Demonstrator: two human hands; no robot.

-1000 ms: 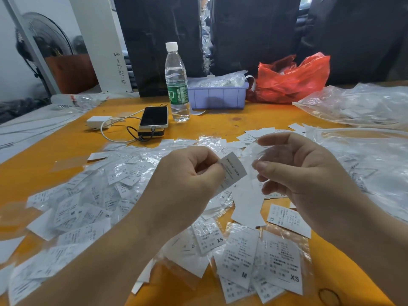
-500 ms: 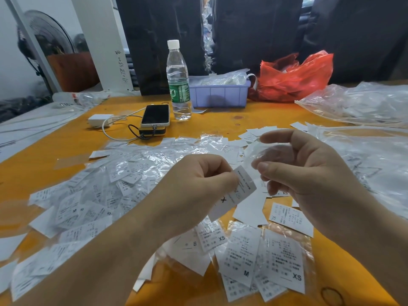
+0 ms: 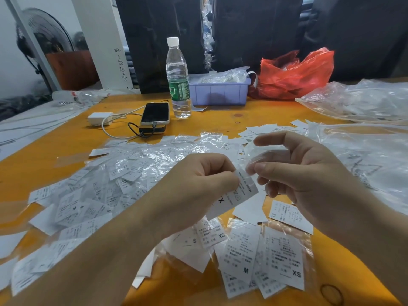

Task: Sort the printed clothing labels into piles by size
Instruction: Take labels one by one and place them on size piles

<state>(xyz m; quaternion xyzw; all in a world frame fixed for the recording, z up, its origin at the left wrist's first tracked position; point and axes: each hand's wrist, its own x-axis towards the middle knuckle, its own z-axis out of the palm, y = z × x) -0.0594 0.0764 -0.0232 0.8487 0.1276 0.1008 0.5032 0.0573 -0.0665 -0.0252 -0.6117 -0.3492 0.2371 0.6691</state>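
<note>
Label (image 3: pixel 237 195), centre frame: we have tilted it downward, size print now readable; left hand (image 3: pixel 198 184) fingers pinch it, right hand (image 3: pixel 293 171) fingers clasp clear film (image 3: pixel 254 155).

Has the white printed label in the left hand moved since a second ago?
Yes. The white printed label pinched by the left hand has swung lower and flatter, toward the XL label on the orange table.

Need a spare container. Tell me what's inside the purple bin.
The purple bin holds clear plastic bags bulging over its rim, with something white inside them. The bags and the bin's walls hide whatever lies beneath.
</note>
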